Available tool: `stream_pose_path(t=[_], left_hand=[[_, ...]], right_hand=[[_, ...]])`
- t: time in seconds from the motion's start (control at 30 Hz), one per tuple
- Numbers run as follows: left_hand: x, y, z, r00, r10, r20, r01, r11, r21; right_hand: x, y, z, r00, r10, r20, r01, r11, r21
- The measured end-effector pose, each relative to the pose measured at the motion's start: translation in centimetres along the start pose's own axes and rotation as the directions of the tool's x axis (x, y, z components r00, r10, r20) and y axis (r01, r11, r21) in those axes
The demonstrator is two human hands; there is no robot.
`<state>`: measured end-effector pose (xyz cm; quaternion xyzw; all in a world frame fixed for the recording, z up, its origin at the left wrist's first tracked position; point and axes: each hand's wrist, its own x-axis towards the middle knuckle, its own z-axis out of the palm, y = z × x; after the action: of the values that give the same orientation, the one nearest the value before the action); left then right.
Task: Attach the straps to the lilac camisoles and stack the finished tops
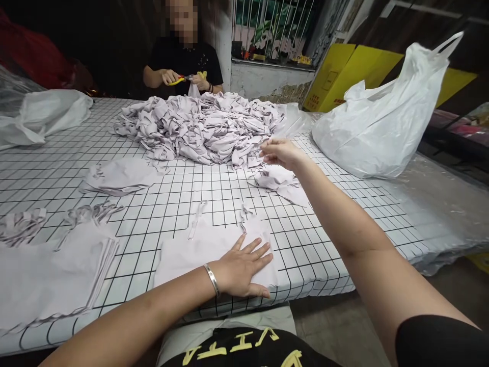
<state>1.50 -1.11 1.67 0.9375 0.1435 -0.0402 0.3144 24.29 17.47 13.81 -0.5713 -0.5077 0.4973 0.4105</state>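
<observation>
Pale cloth (178,257) is pressed down by the wide-spread left hand (240,267); whether anything is pinched by the right hand (281,153) cannot be told.

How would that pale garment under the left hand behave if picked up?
The pale garment would probably droop, since its strap already twists loosely. It looks thin, so likely light. Pushed, it may wrinkle easily, like the crumpled pile beyond.
</observation>
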Motion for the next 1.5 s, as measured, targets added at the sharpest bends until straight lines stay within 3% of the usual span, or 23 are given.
stream_pose_path(t=[0.1, 0.2, 0.3, 0.4, 0.5, 0.63, 0.7, 0.8, 0.87, 0.93, 1.0, 1.07, 1.13, 1.23, 1.4, 1.47, 1.5], left_hand=[[0.0, 0.2, 0.0, 1.0, -0.013, -0.001, 0.013, 1.0, 0.021], [0.0, 0.5, 0.0, 1.0, -0.016, -0.004, 0.016, 1.0, 0.026], [-0.1, 0.6, -0.2, 1.0, -0.023, 0.001, 0.023, 0.999, 0.032], [-0.2, 0.6, -0.2, 1.0, -0.023, 0.002, 0.023, 0.999, 0.037], [-0.3, 0.4, 0.1, 1.0, -0.011, -0.02, 0.012, 0.999, 0.033], [-0.1, 0.0, 0.8, 0.999, -0.004, -0.052, 0.006, 0.999, 0.032], [0.0, -0.1, 1.1, 0.998, 0.002, -0.063, 0.0, 0.999, 0.034], [0.1, -0.3, 1.3, 0.997, 0.016, -0.082, -0.013, 0.999, 0.035], [0.1, -0.4, 1.4, 0.995, 0.016, -0.096, -0.013, 0.999, 0.037], [0.1, -0.3, 1.5, 0.995, 0.008, -0.1, -0.005, 0.999, 0.039], [0.1, -0.3, 1.5, 0.996, 0.006, -0.087, -0.003, 0.999, 0.04], [0.1, -0.3, 1.5, 0.998, 0.006, -0.068, -0.003, 0.999, 0.042], [0.1, -0.3, 1.5, 0.998, 0.008, -0.058, -0.005, 0.999, 0.047], [0.0, -0.2, 1.3, 0.999, 0.005, -0.052, -0.003, 0.999, 0.043], [-0.1, 0.2, 0.4, 1.0, 0.003, -0.018, -0.003, 0.999, -0.045], [0.3, 0.6, -0.4, 0.998, -0.037, -0.055, 0.024, 0.973, -0.23], [0.5, 0.8, -0.8, 0.991, -0.092, -0.096, 0.046, 0.916, -0.399]], right_hand=[[-2.3, 3.3, 1.0, 0.991, 0.056, 0.118, -0.009, 0.932, -0.363], [-3.6, 6.8, 3.3, 0.957, 0.138, 0.256, 0.049, 0.79, -0.611], [-3.7, 8.6, 6.0, 0.976, 0.134, 0.173, 0.051, 0.628, -0.776], [-2.7, 8.7, 7.7, 0.957, 0.26, 0.127, -0.051, 0.584, -0.81], [-1.3, 7.7, 7.6, 0.907, 0.38, 0.181, -0.115, 0.637, -0.762], [-1.4, 6.6, 5.8, 0.934, 0.323, 0.15, -0.158, 0.753, -0.639], [-2.8, 6.7, 5.2, 0.946, 0.29, 0.146, -0.121, 0.732, -0.671], [-6.0, 7.8, 5.7, 0.924, 0.278, 0.263, 0.006, 0.678, -0.735], [-7.9, 8.9, 6.6, 0.915, 0.26, 0.31, 0.056, 0.678, -0.733], [-8.8, 9.5, 7.4, 0.921, 0.256, 0.294, 0.021, 0.721, -0.693], [-8.4, 9.2, 7.5, 0.921, 0.283, 0.269, -0.103, 0.84, -0.532], [-6.9, 8.1, 6.6, 0.922, 0.312, 0.23, -0.251, 0.932, -0.261], [-4.8, 6.2, 5.1, 0.931, 0.327, 0.163, -0.335, 0.942, 0.028], [-1.7, 3.3, 3.2, 0.94, 0.338, 0.05, -0.337, 0.888, 0.314], [0.1, 0.3, 2.0, 0.942, 0.336, -0.021, -0.306, 0.88, 0.363], [-1.3, -0.2, 2.0, 0.96, 0.276, -0.042, -0.253, 0.923, 0.289], [-2.6, -0.2, 2.1, 0.978, 0.203, -0.051, -0.187, 0.957, 0.221]])
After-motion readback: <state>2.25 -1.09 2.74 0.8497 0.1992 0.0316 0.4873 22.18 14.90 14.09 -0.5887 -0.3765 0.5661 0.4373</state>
